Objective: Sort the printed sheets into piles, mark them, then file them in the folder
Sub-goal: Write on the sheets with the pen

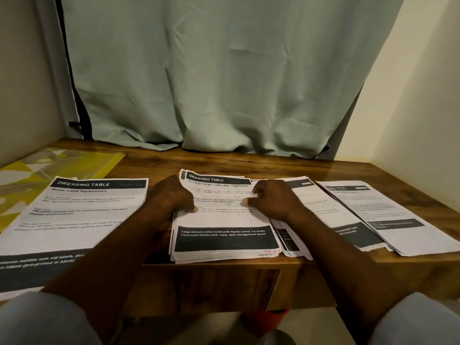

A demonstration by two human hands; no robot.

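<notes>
**Both Hands on the Middle Pile**

Gripped the middle pile (225,241) by its left edge with the left hand (171,195), thumb on the top sheet, fingers curled round the side. Set the right hand (273,199) on the same top sheet toward its right edge, fingers bent, tips and thumb touching the paper; could not tell whether pinching or merely pressing. Found that pile at the centre of the wooden table (249,163), near the front edge, headed "DRESSING TABLE". Saw a left pile (74,215) beside it, a near-right pile (323,215) touching its right edge, and a far-right pile (398,220) touching that one. Saw the yellow folder (62,163) flat at the far left, its near part covered by the left pile, and a pale green curtain (224,70) hanging behind.
</notes>
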